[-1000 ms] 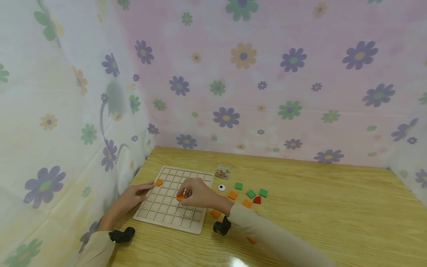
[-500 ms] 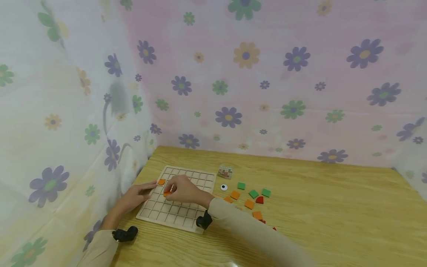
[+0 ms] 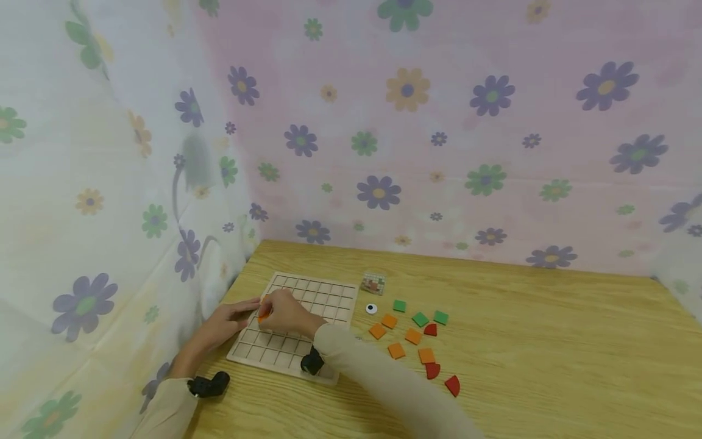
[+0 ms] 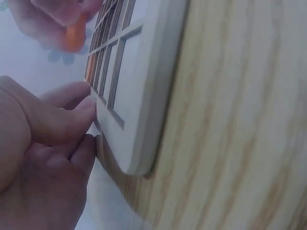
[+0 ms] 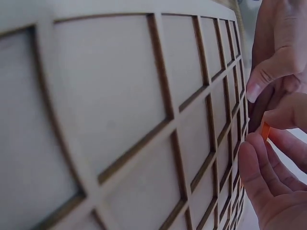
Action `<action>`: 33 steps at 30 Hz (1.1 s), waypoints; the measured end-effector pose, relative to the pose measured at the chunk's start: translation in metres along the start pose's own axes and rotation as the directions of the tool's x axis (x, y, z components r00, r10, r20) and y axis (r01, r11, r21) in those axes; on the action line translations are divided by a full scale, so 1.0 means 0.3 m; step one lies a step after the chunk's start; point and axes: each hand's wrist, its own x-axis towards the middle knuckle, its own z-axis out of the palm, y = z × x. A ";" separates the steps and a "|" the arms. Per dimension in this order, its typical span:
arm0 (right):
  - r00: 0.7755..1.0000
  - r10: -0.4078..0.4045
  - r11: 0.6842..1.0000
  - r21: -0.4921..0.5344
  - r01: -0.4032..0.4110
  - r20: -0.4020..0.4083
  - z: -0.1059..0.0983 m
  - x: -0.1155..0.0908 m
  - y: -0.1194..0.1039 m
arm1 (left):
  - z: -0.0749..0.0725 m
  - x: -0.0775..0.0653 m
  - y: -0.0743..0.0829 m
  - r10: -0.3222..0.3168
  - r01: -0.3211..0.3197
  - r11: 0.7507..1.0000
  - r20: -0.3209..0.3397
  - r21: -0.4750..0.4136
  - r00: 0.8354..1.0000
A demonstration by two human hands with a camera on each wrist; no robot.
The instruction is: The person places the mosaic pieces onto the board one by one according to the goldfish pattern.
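A pale wooden grid board lies on the table at the left. Between thumb and fingers, my right hand pinches a small flat orange piece above the board's left columns. My left hand rests at the board's left edge, its fingers fairly straight; the left wrist view shows its thumb and fingertips touching the rim. Another orange piece sits in a cell along that edge, mostly covered by my right hand in the head view. The held piece's exact shape is hidden by the fingers.
Right of the board lie several loose orange squares, green squares and red quarter-rounds. A round eye piece and a small patterned card lie near its upper right corner. Flowered cloth walls bound the table.
With the orange piece in its fingers, my right hand has moved left across the board to the left columns, close to my left hand. The left hand has stayed at the board's edge.
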 end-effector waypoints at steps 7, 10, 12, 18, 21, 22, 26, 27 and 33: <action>1.000 -0.026 0.987 -0.159 0.026 -0.002 0.040 0.018 -0.002 | 0.004 0.005 0.014 -0.006 0.007 0.999 -0.028 0.034 1.000; 1.000 0.003 0.978 -0.210 -0.005 -0.013 0.051 0.019 -0.014 | 0.008 0.007 0.013 -0.016 0.017 1.000 -0.019 0.021 1.000; 1.000 0.014 0.973 -0.229 -0.018 -0.019 0.058 0.019 -0.024 | 0.010 0.007 0.010 -0.019 0.020 1.000 -0.010 0.007 1.000; 1.000 -0.030 0.954 -0.300 0.030 0.002 0.080 0.018 -0.051 | 0.008 -0.001 0.004 -0.065 0.065 0.996 0.003 -0.064 0.998; 0.999 -0.036 0.948 -0.316 0.037 0.009 0.088 0.017 -0.055 | 0.006 0.000 0.003 -0.077 0.076 0.995 -0.006 -0.069 0.997; 0.999 -0.038 0.946 -0.322 0.038 0.006 0.089 0.017 -0.054 | 0.006 0.001 0.003 -0.079 0.078 0.995 -0.010 -0.066 0.997; 0.998 -0.056 0.943 -0.329 0.049 -0.012 0.090 0.012 -0.051 | 0.003 0.007 -0.002 -0.057 0.056 0.998 -0.014 -0.040 0.998; 0.998 -0.058 0.941 -0.336 0.049 -0.016 0.091 0.011 -0.051 | 0.003 0.007 -0.005 -0.054 0.054 0.998 -0.010 -0.044 0.998; 0.998 -0.057 0.925 -0.377 0.038 -0.039 0.088 0.005 -0.059 | 0.004 0.008 -0.009 -0.050 0.049 0.998 -0.005 -0.033 0.999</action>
